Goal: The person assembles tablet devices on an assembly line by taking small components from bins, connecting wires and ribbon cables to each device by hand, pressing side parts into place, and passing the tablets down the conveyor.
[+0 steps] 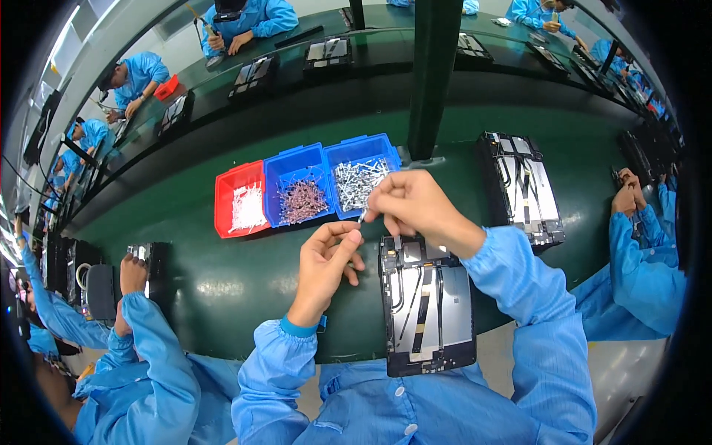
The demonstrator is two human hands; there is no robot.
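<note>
Above the table's near side, my left hand [326,263] and my right hand [419,208] meet fingertip to fingertip. A small silvery-white strip [362,216] is pinched between them, thumb and forefinger of each hand closed on it; its exact kind is too small to tell. Just below my right hand lies an opened flat electronic device [460,308] with a black frame, silver panels and dark ribbon cables, its near end at the table edge. Behind my hands stands a blue bin [363,142] heaped with similar silvery-white pieces, partly covered by my right hand.
Left of that bin are another blue bin [295,154] with reddish-brown pieces and a red bin [222,204] with white pieces. A second opened device [530,185] lies at right. A dark green post [430,81] rises behind. Co-workers in blue sit on both sides and across.
</note>
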